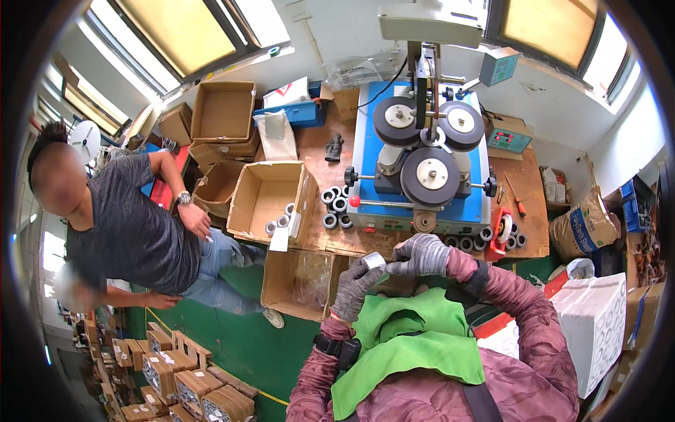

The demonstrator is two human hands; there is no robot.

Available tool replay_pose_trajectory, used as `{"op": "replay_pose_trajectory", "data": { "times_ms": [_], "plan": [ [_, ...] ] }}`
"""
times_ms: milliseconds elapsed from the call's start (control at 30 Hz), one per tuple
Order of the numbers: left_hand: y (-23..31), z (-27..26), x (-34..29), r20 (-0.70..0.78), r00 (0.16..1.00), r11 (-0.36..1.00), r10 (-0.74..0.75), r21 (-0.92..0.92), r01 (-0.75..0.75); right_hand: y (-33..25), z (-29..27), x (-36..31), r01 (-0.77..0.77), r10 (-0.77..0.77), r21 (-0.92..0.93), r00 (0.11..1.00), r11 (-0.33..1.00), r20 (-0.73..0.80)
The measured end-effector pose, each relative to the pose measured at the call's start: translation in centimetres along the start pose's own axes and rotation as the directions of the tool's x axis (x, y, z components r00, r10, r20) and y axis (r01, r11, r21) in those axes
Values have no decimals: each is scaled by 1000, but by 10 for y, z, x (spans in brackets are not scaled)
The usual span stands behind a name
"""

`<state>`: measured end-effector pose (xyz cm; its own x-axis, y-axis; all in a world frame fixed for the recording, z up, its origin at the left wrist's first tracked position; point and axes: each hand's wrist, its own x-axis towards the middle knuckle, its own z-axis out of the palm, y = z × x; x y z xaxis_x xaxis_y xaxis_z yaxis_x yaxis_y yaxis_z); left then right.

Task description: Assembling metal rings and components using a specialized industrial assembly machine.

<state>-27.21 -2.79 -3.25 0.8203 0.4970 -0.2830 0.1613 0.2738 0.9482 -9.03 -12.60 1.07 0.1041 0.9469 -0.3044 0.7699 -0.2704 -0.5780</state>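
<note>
The left hand (354, 288), in a grey knitted glove, is pinching a short silver metal piece (373, 261) between thumb and fingers, just off the near edge of the workbench (316, 169). The right hand (422, 257), gloved alike, is closing its fingers narrowly at the right side of the piece; whether it is also gripping the piece, I cannot tell. Both hands are working in the gap between the bench edge and the green apron (415, 330).

On the far side of that edge, a blue machine (390, 200) with black wheels (429, 197) is filling the middle, and a small brown disc (424, 221) is sitting near the right hand. A cluster of dark rings (336, 206) is lying left of the machine, and more rings are lining its near right corner. Brown tabletop is showing between the machine and an open carton (306, 200) on the left. Below the near edge, another carton (278, 283) is standing left of the left hand, limiting room there. Green floor (232, 344) is stretching nearer and left, toward a co-worker (140, 218).
</note>
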Motion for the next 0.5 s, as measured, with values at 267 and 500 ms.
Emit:
{"op": "replay_pose_trajectory", "data": {
  "times_ms": [267, 500],
  "plan": [
    [-7, -21, -4, -18, 993, 953, -115, -283, 105, 20, -11, -12, 218, -196, 561, 975, 798, -100],
    [1, -16, 1, 45, 996, 985, -76, -153, 82, -4, -16, -17, 262, -371, 626, 927, 735, 47]
  ]
}}
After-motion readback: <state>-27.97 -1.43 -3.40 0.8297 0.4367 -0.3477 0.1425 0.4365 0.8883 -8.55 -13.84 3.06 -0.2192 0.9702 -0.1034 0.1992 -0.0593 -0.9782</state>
